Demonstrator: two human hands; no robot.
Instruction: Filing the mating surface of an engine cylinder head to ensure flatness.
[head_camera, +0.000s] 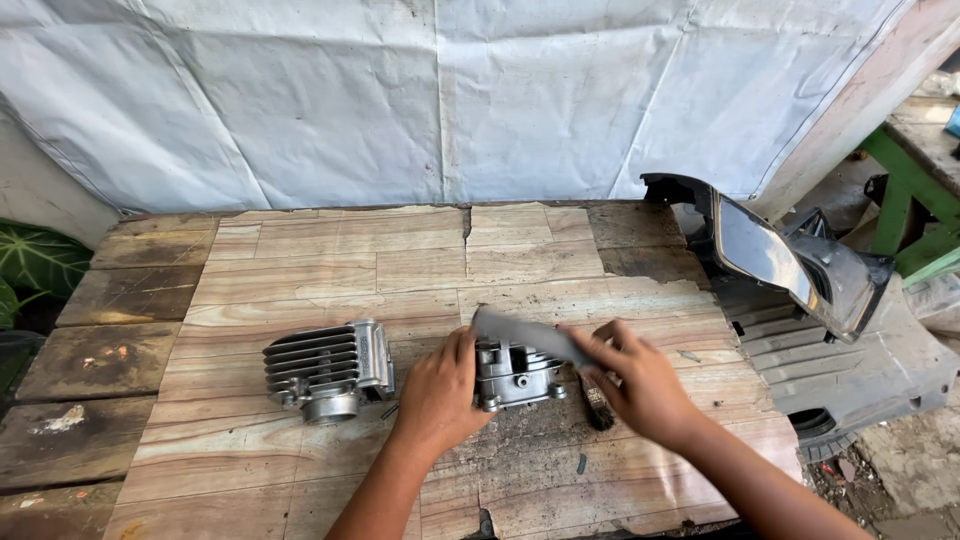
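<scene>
Grey cast-metal engine head (515, 375), lower centre on the wooden table (300, 270), is looking heavy, rigid, best gripped by its body. Left hand (437, 395) is clasping it; right hand (640, 385) is pinching a blurred flat grey strip (530, 335).

A makeshift, open-air motorcycle repair workshop is indicated. A rough tabletop (330, 260) of worn, stained planks and patched laminate is seen, backed by a creased white tarpaulin (400, 90) hung as a wall. Two bare-metal engine parts are laid out on it: a finned cylinder block (325, 370) and a cylinder head (515, 375). Black plastic scooter bodywork with a mirror (790, 265) is found beside the tabletop on the right. A green-painted frame (905, 200), bare littered ground and foliage (35, 260) at the left edge are noted.
</scene>
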